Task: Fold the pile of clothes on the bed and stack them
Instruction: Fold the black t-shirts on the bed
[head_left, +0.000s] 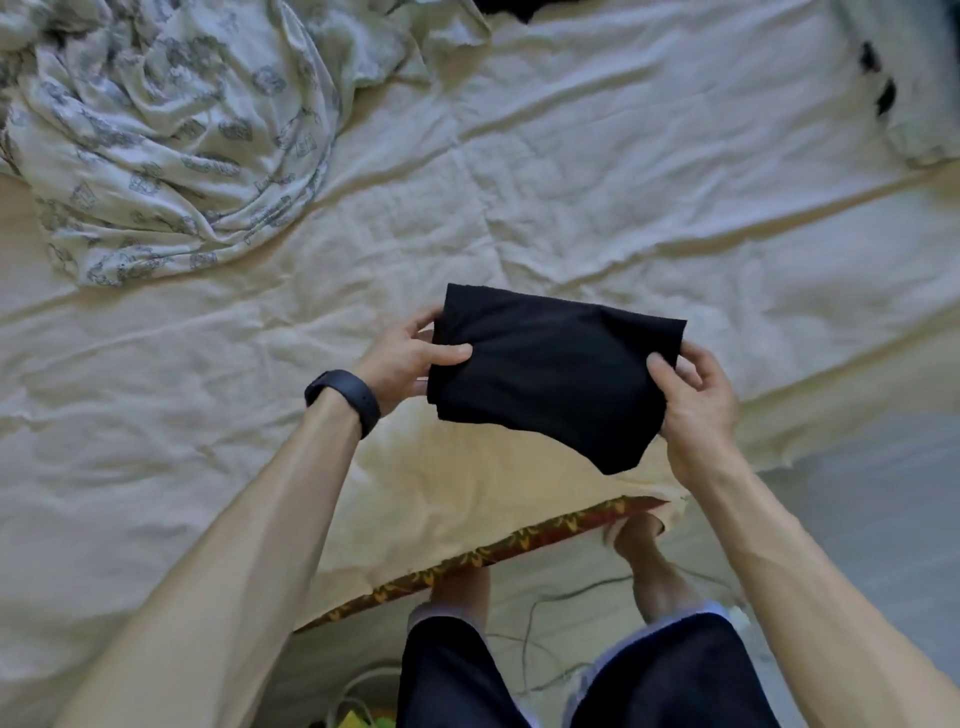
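Observation:
A folded black garment (550, 374) hangs in the air above the near edge of the bed (571, 197). My left hand (410, 358) grips its left end, thumb on top and fingers underneath. My right hand (691, 395) grips its right end the same way. A crumpled white cloth with a grey print (166, 135) lies at the far left of the bed. A dark piece of clothing (511, 8) shows at the top edge, mostly cut off.
The cream sheet is wrinkled and spreads across the whole bed. A pale item with black marks (893, 88) lies at the far right. The patterned mattress edge (467, 561) runs below my hands. Cables (535, 623) trail on the floor by my legs.

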